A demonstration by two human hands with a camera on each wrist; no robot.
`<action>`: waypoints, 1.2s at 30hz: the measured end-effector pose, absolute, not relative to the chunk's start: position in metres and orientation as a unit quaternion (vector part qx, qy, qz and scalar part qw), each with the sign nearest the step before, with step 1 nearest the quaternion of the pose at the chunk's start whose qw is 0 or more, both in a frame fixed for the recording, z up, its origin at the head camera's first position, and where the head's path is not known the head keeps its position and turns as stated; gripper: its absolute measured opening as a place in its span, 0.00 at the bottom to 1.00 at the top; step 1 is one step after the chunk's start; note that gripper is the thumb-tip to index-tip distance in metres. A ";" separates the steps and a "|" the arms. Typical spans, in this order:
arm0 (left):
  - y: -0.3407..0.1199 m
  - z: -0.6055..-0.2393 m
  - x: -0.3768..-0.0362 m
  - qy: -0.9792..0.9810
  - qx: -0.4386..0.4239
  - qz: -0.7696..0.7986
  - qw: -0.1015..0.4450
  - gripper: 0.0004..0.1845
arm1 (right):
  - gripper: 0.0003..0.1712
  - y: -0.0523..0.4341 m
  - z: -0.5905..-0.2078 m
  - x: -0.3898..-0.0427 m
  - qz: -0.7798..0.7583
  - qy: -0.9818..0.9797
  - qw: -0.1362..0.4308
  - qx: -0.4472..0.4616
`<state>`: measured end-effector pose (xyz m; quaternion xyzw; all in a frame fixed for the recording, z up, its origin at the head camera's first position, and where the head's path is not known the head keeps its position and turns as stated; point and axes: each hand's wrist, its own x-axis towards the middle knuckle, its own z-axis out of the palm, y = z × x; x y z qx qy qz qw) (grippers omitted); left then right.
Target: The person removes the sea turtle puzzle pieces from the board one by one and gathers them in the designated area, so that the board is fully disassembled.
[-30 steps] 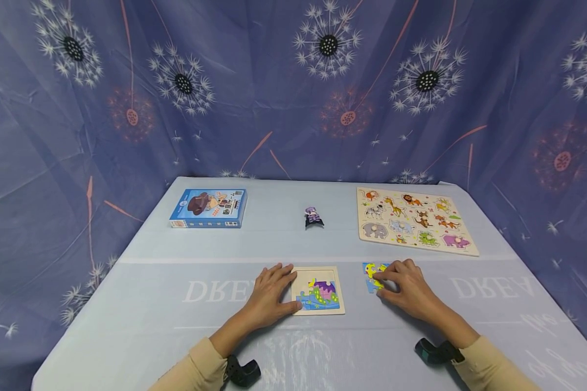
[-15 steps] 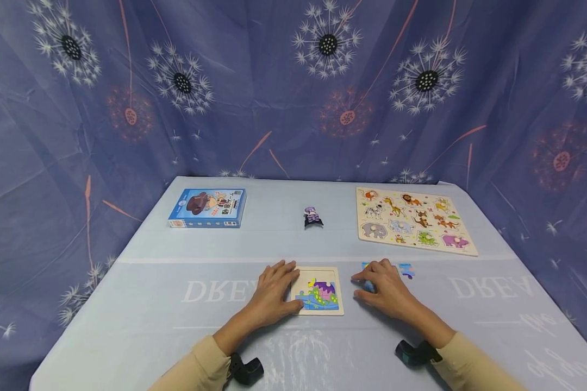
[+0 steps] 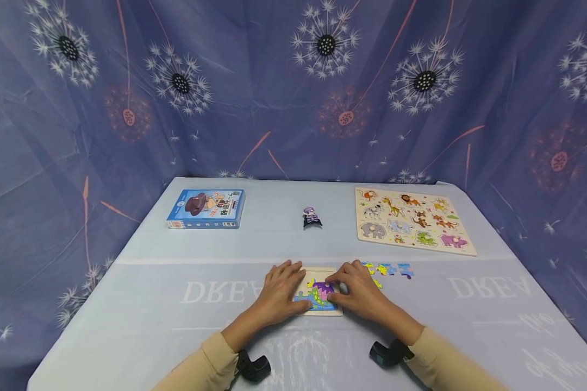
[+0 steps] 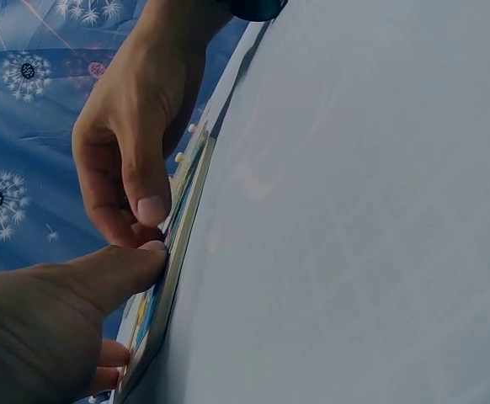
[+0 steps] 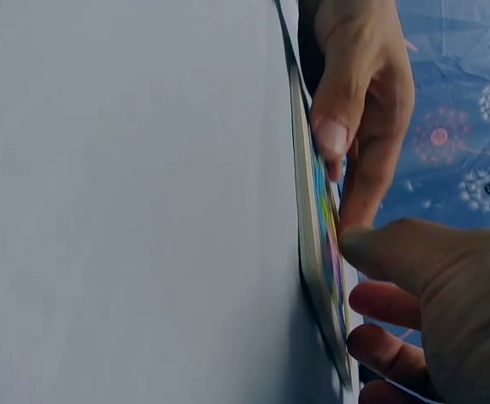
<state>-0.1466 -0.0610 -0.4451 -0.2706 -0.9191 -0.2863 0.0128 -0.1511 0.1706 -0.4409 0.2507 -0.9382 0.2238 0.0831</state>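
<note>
A small square wooden jigsaw puzzle [image 3: 319,269] lies near the table's front, its tray partly filled with blue, green and purple pieces and showing bare wood at upper left. My left hand [image 3: 281,293] rests spread over its left side, thumb on the lower pieces and straight fingers along the far left edge. My right hand [image 3: 362,290] is over its right side, thumb and index finger pinching at a purple puzzle piece [image 3: 323,287]; the contact is partly hidden. Both wrist views show the tray edge-on [image 4: 191,194] [image 5: 306,210] with both thumbs at its surface.
Loose puzzle pieces [image 3: 405,270] lie right of the tray, some behind my right hand. Farther back stand a blue game box [image 3: 207,208] at left, a small purple-haired figure [image 3: 311,217] in the middle and an animal peg board [image 3: 413,220] at right. A patterned curtain hangs behind.
My right hand has left the loose pieces on the right and moved left onto the puzzle. Those pieces are now more exposed. The left hand stays at the tray with a slight shift.
</note>
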 end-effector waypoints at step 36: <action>-0.059 -0.449 -0.143 -0.924 -0.261 -0.279 0.023 0.38 | 0.18 0.147 -0.444 -0.153 0.257 -0.934 0.066 0.241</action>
